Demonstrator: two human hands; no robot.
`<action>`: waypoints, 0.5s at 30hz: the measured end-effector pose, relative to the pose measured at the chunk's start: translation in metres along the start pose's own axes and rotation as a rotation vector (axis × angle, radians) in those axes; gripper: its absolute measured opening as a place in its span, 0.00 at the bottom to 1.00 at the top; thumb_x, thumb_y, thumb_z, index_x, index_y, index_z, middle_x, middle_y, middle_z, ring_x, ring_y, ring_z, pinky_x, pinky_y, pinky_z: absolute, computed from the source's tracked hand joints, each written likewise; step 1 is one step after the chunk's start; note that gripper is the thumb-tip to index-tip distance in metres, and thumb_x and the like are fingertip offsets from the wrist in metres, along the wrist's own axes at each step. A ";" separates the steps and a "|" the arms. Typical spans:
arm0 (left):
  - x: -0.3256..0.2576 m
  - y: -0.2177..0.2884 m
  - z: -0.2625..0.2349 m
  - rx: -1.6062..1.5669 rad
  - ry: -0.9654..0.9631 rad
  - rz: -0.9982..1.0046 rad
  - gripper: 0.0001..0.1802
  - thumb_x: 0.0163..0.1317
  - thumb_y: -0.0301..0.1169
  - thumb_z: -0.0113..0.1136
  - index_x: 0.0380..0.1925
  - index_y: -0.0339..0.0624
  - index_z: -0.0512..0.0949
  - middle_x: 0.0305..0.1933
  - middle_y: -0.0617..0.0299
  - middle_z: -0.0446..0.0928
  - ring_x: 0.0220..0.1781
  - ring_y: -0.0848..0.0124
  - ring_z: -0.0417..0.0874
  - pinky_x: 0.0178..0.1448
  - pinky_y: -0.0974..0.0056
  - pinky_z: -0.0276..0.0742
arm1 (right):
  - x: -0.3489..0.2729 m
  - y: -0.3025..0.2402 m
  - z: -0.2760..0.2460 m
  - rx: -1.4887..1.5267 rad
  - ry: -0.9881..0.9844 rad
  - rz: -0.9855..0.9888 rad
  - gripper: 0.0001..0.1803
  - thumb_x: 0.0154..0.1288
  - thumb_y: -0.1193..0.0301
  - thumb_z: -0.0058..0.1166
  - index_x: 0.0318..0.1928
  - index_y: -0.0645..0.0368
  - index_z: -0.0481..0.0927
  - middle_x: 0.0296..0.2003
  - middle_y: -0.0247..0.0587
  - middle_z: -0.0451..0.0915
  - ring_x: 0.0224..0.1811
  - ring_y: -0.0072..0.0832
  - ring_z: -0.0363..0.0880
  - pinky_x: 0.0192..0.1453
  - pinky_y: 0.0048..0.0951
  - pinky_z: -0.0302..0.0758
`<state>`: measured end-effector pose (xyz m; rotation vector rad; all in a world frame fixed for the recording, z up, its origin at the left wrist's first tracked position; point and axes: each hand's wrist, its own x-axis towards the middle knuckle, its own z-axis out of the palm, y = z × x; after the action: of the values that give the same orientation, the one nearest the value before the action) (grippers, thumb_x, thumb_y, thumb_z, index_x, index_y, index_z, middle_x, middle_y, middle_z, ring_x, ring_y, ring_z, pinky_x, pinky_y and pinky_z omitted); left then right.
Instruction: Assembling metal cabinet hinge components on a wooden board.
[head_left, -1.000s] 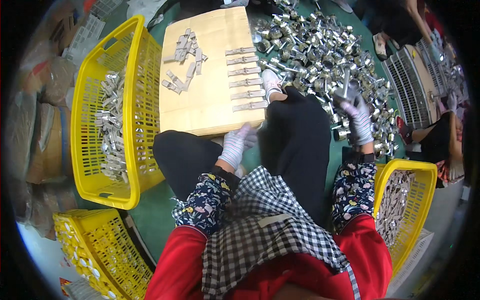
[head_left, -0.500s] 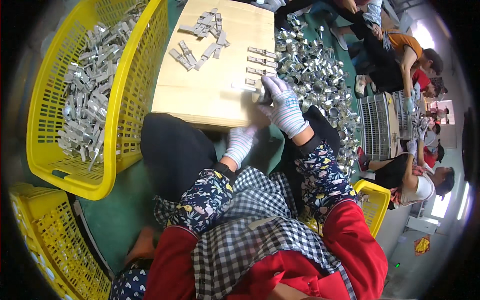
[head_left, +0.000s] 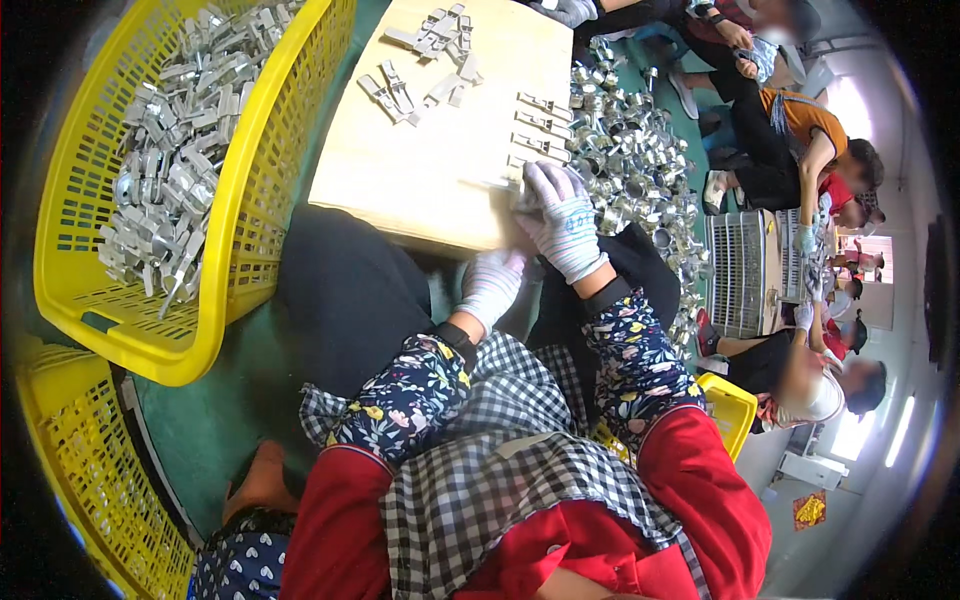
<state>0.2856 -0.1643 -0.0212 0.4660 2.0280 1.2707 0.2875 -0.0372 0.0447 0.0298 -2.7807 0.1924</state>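
Right hand, in a white knit glove: palm down, fingers loosely curled over the near right edge of the wooden board, covering the nearest of the metal clips lined up in a row there; whether a clip is pinched underneath cannot be told. Left hand, also gloved: half curled, tucked under the near edge of the board, just beside the right wrist; grip contents hidden.

On the board: row of clips running away from the right hand, and a loose cluster of clips at the far end. Right of the board: heap of shiny metal rings, touching its edge. Left of the board: yellow basket filled with metal parts. Second yellow basket at lower left. Beyond the heap: other people seated at work.
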 end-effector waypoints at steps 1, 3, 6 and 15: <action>-0.001 0.002 -0.002 0.016 -0.015 -0.028 0.21 0.56 0.44 0.39 0.27 0.40 0.76 0.30 0.46 0.75 0.34 0.49 0.75 0.40 0.53 0.70 | -0.001 0.000 0.001 0.013 -0.018 0.030 0.37 0.35 0.72 0.62 0.52 0.57 0.65 0.47 0.46 0.68 0.49 0.43 0.66 0.55 0.41 0.62; 0.000 0.000 0.000 0.020 -0.013 -0.024 0.21 0.56 0.44 0.39 0.26 0.40 0.76 0.30 0.46 0.75 0.34 0.50 0.75 0.40 0.53 0.70 | -0.001 0.000 0.002 0.024 -0.002 0.012 0.36 0.35 0.71 0.62 0.51 0.57 0.65 0.46 0.46 0.68 0.49 0.43 0.66 0.55 0.41 0.63; 0.002 -0.005 0.005 0.019 -0.008 -0.018 0.20 0.56 0.44 0.39 0.25 0.41 0.77 0.30 0.47 0.75 0.34 0.50 0.75 0.40 0.53 0.70 | -0.004 0.005 0.005 0.024 0.001 -0.008 0.36 0.36 0.71 0.62 0.52 0.57 0.65 0.47 0.46 0.68 0.49 0.43 0.66 0.54 0.40 0.64; 0.007 -0.006 0.003 -0.076 0.089 0.143 0.16 0.56 0.37 0.46 0.20 0.36 0.75 0.19 0.56 0.74 0.19 0.68 0.73 0.29 0.64 0.69 | -0.001 -0.005 -0.017 -0.065 -0.190 -0.053 0.40 0.38 0.72 0.58 0.56 0.62 0.58 0.52 0.53 0.63 0.53 0.48 0.63 0.57 0.40 0.62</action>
<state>0.2828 -0.1605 -0.0298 0.5353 2.0419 1.4729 0.2946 -0.0398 0.0609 0.1104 -2.9698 0.0901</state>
